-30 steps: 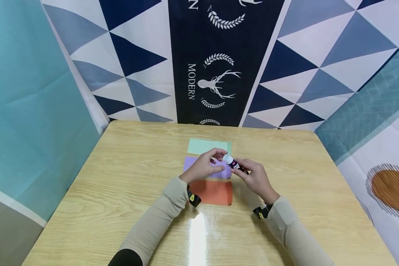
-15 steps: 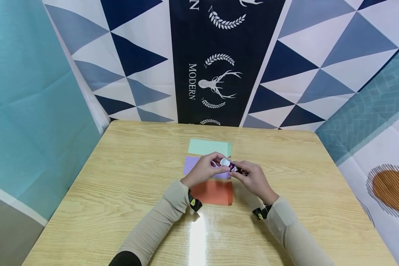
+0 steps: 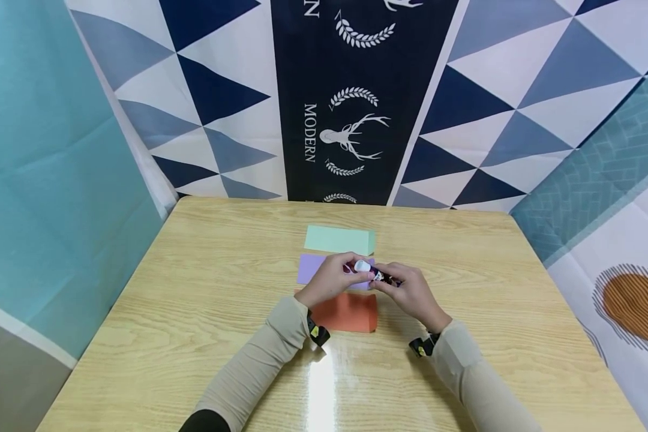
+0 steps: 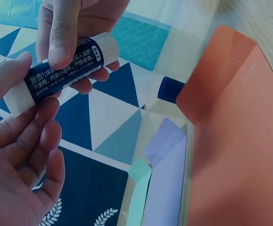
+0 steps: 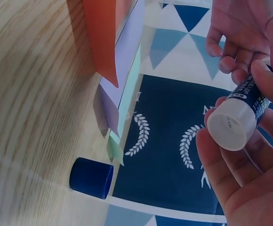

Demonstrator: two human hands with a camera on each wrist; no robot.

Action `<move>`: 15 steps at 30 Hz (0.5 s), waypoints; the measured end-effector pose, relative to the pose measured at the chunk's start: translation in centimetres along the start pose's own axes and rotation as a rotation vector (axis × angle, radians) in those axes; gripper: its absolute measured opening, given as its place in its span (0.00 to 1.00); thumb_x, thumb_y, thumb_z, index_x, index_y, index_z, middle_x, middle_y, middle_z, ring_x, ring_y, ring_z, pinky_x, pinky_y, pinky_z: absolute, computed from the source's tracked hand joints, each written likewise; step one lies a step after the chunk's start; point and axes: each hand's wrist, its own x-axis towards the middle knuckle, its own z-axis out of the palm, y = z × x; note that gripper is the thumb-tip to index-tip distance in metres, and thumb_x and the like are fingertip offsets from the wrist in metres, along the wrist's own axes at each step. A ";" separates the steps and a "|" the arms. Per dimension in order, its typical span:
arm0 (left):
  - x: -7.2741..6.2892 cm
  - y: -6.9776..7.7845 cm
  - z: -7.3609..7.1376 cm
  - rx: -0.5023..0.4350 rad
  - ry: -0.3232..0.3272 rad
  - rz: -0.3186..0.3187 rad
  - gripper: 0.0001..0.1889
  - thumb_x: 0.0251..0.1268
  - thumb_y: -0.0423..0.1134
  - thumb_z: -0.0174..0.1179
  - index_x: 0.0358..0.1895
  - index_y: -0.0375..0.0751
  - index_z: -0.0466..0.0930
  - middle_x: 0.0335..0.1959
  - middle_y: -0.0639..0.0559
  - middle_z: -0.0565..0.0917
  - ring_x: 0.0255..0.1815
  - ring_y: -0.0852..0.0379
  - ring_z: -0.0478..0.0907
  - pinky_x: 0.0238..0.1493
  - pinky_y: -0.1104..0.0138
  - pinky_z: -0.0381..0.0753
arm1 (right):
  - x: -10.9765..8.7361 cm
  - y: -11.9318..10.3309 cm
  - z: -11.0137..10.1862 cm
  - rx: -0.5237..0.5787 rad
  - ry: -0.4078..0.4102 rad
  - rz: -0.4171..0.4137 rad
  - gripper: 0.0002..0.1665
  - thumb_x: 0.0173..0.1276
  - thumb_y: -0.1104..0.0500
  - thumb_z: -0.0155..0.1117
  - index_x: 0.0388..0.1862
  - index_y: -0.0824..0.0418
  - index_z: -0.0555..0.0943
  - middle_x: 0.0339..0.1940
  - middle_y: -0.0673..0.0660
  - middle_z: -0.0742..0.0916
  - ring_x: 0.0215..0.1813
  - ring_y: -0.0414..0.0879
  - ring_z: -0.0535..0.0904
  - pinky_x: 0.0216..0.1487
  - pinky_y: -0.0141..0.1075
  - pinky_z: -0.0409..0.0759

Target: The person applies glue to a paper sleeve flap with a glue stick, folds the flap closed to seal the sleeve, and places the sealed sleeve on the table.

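A glue stick (image 3: 362,266) with a dark printed barrel and white ends is in both hands above the lilac paper. My left hand (image 3: 329,281) pinches one white end between thumb and fingers. The barrel and the other white end (image 5: 230,126) are gripped by my right hand (image 3: 414,293), its thumb lying along the label in the left wrist view. On the table stands or lies a dark blue cap (image 5: 91,178), apart from the hands; the head view hides it. Below the hands are an orange paper (image 3: 348,313), a lilac paper (image 3: 309,268) and a mint green paper (image 3: 336,239), each with a folded right end.
The wooden table (image 3: 210,270) stretches around the papers on all sides. A patterned cloth (image 3: 351,120) hangs behind its far edge, and a teal cloth (image 3: 59,168) hangs on the left. Each wrist carries a small black camera.
My left hand has moved from just off the glue stick's white end to pinching it. The glue stick has tipped and shifted slightly left and down. The papers have not moved.
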 end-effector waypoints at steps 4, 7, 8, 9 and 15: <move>0.0 0.0 0.0 -0.005 0.016 -0.001 0.14 0.61 0.46 0.68 0.46 0.43 0.84 0.36 0.50 0.85 0.33 0.61 0.76 0.32 0.73 0.76 | 0.0 0.0 0.0 0.010 -0.005 0.021 0.22 0.56 0.62 0.75 0.51 0.65 0.85 0.34 0.55 0.89 0.27 0.33 0.71 0.26 0.29 0.73; 0.1 0.0 0.1 -0.015 0.024 -0.002 0.14 0.60 0.46 0.68 0.44 0.43 0.84 0.36 0.49 0.85 0.32 0.61 0.76 0.31 0.73 0.76 | 0.0 0.0 0.0 0.021 -0.013 0.044 0.22 0.57 0.62 0.74 0.51 0.64 0.85 0.34 0.54 0.89 0.27 0.34 0.71 0.27 0.29 0.73; 0.1 0.0 0.1 -0.018 0.026 -0.003 0.14 0.60 0.46 0.68 0.44 0.43 0.84 0.36 0.49 0.85 0.32 0.61 0.76 0.31 0.74 0.75 | 0.0 -0.1 0.0 0.023 -0.015 0.050 0.22 0.57 0.61 0.74 0.52 0.63 0.85 0.33 0.54 0.88 0.27 0.34 0.71 0.27 0.29 0.73; 0.1 0.0 0.1 -0.019 0.028 -0.002 0.13 0.60 0.45 0.68 0.44 0.43 0.84 0.36 0.49 0.85 0.32 0.61 0.76 0.31 0.74 0.75 | 0.0 -0.1 0.0 0.027 -0.016 0.053 0.22 0.57 0.61 0.74 0.52 0.63 0.85 0.33 0.53 0.88 0.27 0.34 0.71 0.27 0.29 0.73; 0.0 -0.1 0.1 -0.033 0.034 0.000 0.13 0.60 0.45 0.68 0.45 0.43 0.84 0.36 0.50 0.85 0.32 0.60 0.75 0.31 0.73 0.75 | -0.1 0.1 0.0 0.039 -0.017 0.062 0.22 0.58 0.61 0.73 0.53 0.63 0.84 0.31 0.52 0.87 0.26 0.34 0.69 0.26 0.29 0.71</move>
